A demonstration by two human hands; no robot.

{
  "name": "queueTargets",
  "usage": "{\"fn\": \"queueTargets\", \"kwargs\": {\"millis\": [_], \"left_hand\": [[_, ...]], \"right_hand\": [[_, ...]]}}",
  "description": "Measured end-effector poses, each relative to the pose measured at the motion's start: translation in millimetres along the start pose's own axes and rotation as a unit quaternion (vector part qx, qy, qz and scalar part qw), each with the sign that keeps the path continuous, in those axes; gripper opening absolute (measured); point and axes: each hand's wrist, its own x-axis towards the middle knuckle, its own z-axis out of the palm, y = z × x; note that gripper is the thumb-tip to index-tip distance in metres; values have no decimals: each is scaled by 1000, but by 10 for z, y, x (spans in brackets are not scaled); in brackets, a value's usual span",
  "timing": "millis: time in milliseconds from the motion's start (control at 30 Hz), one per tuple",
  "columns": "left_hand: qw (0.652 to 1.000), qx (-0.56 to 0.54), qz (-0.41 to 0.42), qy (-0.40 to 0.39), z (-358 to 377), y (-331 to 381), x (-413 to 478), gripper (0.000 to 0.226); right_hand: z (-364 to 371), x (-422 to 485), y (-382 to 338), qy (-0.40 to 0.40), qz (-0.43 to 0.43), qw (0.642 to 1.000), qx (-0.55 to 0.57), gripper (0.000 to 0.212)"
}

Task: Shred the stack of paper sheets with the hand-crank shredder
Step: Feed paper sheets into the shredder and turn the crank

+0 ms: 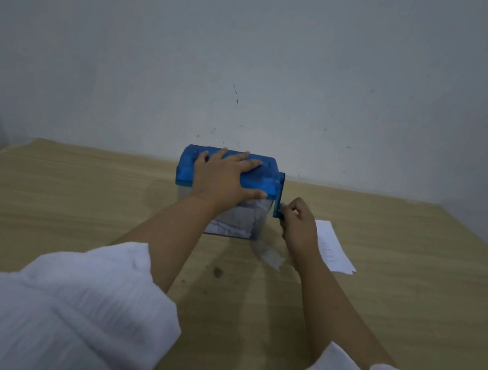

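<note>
The hand-crank shredder (185, 168) stands at the back of the wooden table (57, 192), with a blue lid over a clear bin holding white paper shreds (237, 219). My left hand (224, 178) lies flat on the blue lid, fingers spread and straight. On the shredder's right side the blue crank (279, 194) hangs downward, and my right hand (299, 223) pinches its lower handle. A white paper sheet (335, 247) lies on the table just right of my right hand.
A grey wall (257, 58) rises directly behind the shredder. A small torn paper scrap (272, 256) lies on the table in front of the bin. White sleeves cover both forearms near the bottom of the view.
</note>
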Motion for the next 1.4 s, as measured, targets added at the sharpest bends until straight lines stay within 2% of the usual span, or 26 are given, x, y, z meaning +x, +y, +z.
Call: {"fn": "queueTargets", "kwargs": {"millis": [100, 200, 300, 400, 600, 733, 833, 1000, 1133, 1267, 1333, 1400], "left_hand": [[1000, -5, -6, -4, 4, -8, 2, 71], [1000, -4, 0, 0, 20, -2, -7, 70], [1000, -2, 5, 5, 16, -2, -2, 69], [1000, 0, 9, 12, 21, -16, -13, 68], [999, 19, 22, 26, 41, -2, -21, 67], [999, 31, 25, 32, 59, -12, -27, 67], [998, 33, 29, 38, 64, -31, -19, 67], [998, 36, 32, 49, 87, -63, -2, 67], [996, 48, 40, 58, 99, -80, 11, 67], [994, 64, 54, 72, 132, -112, -6, 66], [990, 63, 65, 111, 209, -125, -58, 65], [980, 54, 75, 177, 327, -87, -130, 62]], "right_hand": [[-10, -72, -68, 28, -43, 998, 41, 29], [-20, -145, -91, 40, -50, 996, 68, 26], [-49, -169, -261, 37, -72, 985, 152, 16], [-71, -52, -508, 23, -107, 980, 168, 12], [-23, 398, -781, 68, -105, 988, 96, 18], [75, 706, -767, 106, -118, 987, -5, 22], [94, 867, -640, 76, -85, 991, -69, 31], [103, 881, -321, 6, -29, 986, -167, 26], [60, 649, -86, 1, 44, 990, -134, 21], [-43, 383, -26, -24, 61, 993, -103, 29], [-107, 288, -73, -49, 49, 989, -128, 37], [-197, 210, -108, -59, 38, 988, -135, 31]]}}
